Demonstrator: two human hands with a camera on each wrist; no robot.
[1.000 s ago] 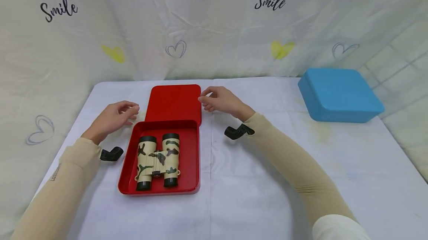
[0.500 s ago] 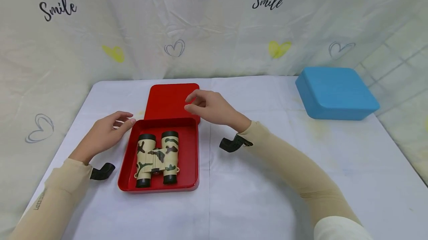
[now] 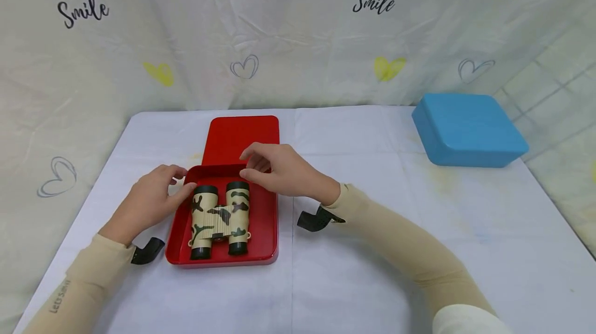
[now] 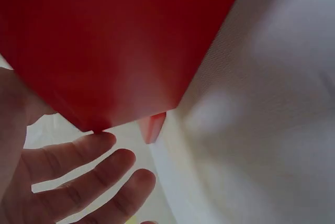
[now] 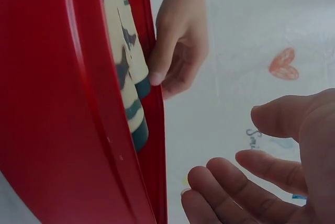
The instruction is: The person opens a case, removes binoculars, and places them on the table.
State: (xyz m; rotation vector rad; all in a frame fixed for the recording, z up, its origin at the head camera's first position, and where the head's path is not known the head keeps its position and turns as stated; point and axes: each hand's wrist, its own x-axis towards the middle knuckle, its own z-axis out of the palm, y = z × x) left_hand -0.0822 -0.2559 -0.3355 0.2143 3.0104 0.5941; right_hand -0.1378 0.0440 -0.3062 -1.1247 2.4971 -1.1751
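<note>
A pair of camouflage binoculars [image 3: 220, 220] lies in a red box [image 3: 263, 241], barrels pointing away from me. The box's red lid [image 3: 239, 140] lies folded back behind it. My left hand [image 3: 144, 205] is at the box's far left corner, its thumb over the rim beside the left barrel. In the left wrist view its spread fingers [image 4: 112, 171] extend past the outside corner of the box. My right hand [image 3: 284, 171] hovers over the far right corner with fingers loosely bent, holding nothing; its thumb comes near the right barrel's end in the head view.
At the back right of the white-covered table [image 3: 372, 272] sits a blue box [image 3: 470, 130]. A pale curtain [image 3: 307, 55] printed with hearts and lettering hangs along the table's far edge.
My right hand has moved left and nearer, from beside the lid to over the box's far right corner. The left hand has come nearer, its thumb now over the box's rim.
</note>
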